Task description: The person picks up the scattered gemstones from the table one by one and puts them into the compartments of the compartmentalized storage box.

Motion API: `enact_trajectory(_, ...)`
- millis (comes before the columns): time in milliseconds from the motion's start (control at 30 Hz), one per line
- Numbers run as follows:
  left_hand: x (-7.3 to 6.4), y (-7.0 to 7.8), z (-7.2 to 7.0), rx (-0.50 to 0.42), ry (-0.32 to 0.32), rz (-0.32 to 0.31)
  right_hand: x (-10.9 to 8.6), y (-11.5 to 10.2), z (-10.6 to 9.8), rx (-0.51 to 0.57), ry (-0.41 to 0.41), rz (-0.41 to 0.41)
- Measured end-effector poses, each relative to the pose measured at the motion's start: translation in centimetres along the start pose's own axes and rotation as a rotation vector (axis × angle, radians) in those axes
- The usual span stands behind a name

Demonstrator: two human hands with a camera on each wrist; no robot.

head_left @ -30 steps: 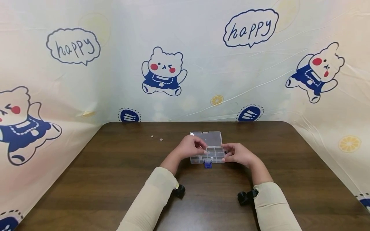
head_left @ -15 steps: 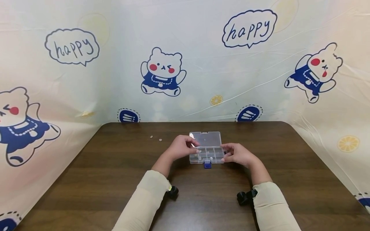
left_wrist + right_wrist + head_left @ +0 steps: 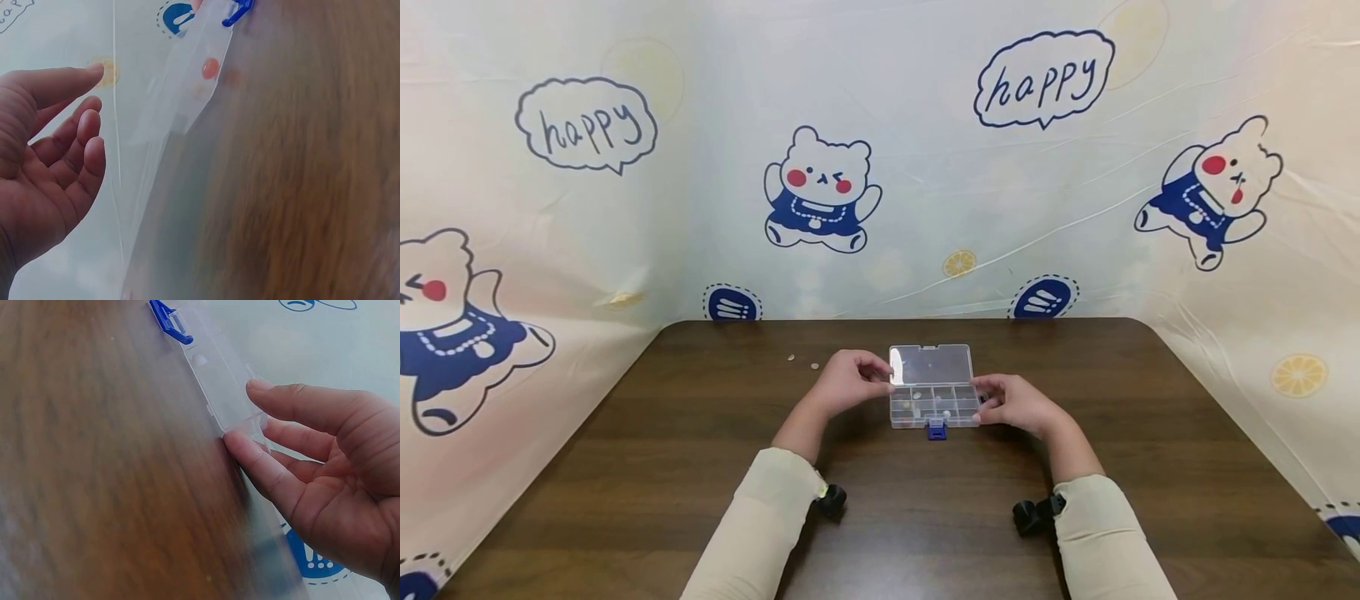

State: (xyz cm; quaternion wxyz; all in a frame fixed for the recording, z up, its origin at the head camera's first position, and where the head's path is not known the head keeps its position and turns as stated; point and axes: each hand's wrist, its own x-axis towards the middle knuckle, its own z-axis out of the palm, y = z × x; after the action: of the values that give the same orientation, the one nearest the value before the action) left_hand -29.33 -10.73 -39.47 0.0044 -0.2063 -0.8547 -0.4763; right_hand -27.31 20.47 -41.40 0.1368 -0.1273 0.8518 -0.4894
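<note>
A clear plastic compartment box [image 3: 943,401] with a blue latch [image 3: 936,431] stands on the table, its transparent lid [image 3: 931,365] raised at the back. Several small pieces lie in its compartments, among them a round orange-red piece [image 3: 210,68] seen through the wall in the left wrist view. Just beyond the box's left side is my left hand [image 3: 847,383], thumb and fingers parted with nothing between them. My right hand [image 3: 1018,402] holds the box's right end between thumb and fingers; the right wrist view shows the fingertips on its corner [image 3: 250,422].
Two small pale flat pieces lie on the brown wooden table [image 3: 647,467], a nearer one [image 3: 815,367] and a farther one [image 3: 791,357], left of the box. A printed cloth [image 3: 910,208] with bears hangs behind the table and along both sides.
My left hand has moved left, from over the box's compartments to outside its left side. A small pale piece now shows in a left compartment. The right hand keeps its place.
</note>
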Motion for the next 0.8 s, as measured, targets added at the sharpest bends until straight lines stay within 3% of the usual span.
enact_trajectory(200, -0.4, -0.4, -0.9, 0.026, 0.056, -0.057, 0.0, 0.0, 0.1, -0.008, -0.001, 0.0)
enact_trajectory(800, -1.4, -2.0, -3.9, 0.044, 0.091, -0.156, 0.0, 0.2, 0.1, 0.027, -0.004, -0.002)
